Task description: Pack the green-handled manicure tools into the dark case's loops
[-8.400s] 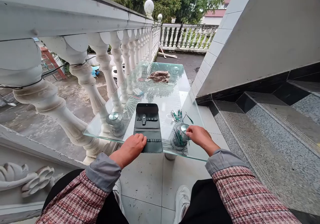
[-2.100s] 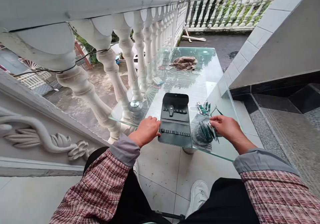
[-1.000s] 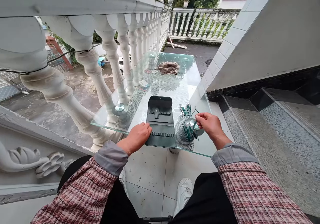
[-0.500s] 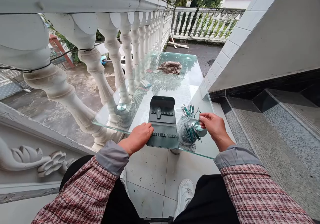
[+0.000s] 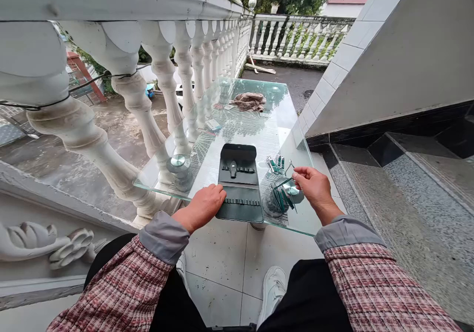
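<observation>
Right hand (image 5: pixel 313 188): thumb and fingers pinched together on a thin green tool (image 5: pixel 285 182), held just over a round holder (image 5: pixel 274 206) packed with more of them, so it's clear of the bunch.
Left hand (image 5: pixel 200 207): open and flat, resting on the edge of a black fold-out pouch (image 5: pixel 239 212), probably pinning it open.
Table: the pouch lies near the front edge of a glass table (image 5: pixel 155 186), with small green tools (image 5: pixel 276 164) just beside it and a crumpled rag (image 5: pixel 249 102) at the far end.
Around: white stone railing (image 5: pixel 140 110) on the left, tiled floor (image 5: pixel 218 268) underneath, stone stairs (image 5: pixel 400 213) on the right.
</observation>
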### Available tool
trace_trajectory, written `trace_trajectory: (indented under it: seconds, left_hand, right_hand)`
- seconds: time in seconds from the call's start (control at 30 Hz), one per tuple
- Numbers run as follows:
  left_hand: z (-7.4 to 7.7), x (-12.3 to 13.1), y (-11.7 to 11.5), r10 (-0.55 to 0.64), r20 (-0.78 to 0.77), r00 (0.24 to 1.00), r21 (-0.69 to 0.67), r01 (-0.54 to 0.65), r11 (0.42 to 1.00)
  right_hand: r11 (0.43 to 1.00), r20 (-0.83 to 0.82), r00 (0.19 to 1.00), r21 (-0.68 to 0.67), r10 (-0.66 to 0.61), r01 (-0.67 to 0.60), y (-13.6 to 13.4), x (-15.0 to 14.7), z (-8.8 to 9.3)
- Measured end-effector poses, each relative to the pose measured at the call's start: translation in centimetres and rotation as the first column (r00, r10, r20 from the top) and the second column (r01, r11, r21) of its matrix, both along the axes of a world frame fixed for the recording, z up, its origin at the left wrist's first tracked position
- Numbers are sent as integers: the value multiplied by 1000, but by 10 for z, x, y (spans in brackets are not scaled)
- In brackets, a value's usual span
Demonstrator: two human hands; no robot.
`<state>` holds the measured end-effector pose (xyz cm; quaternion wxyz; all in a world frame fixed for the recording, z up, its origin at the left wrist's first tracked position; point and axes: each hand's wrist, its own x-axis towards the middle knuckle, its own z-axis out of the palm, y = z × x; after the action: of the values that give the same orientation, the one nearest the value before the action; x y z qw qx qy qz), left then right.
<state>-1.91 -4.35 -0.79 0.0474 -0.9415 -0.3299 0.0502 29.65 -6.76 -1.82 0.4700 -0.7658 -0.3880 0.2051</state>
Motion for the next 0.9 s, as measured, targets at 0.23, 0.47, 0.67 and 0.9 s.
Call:
trace_trajectory:
  seconds: [0.23,0.47,0.67,0.9]
  left_hand:
    - [0,2,0,42,2,999,-21,-42,999]
    - [3,-5,-2,47,39,998,-53,-45,998]
    - [5,-16,-7,77,105,991,-67,-70,995]
    - [3,-30,-4,107,265,958,-99,-84,992]
  right_hand:
    - [998,-120,991,30,56,-53,-3,-16,7]
    - [984,-258,950,64,179,-168,-1,-54,12]
    - [957,-302,909,88,289,-275,8,-87,8]
    - [936,-322,880,69,349,-346,20,-120,6]
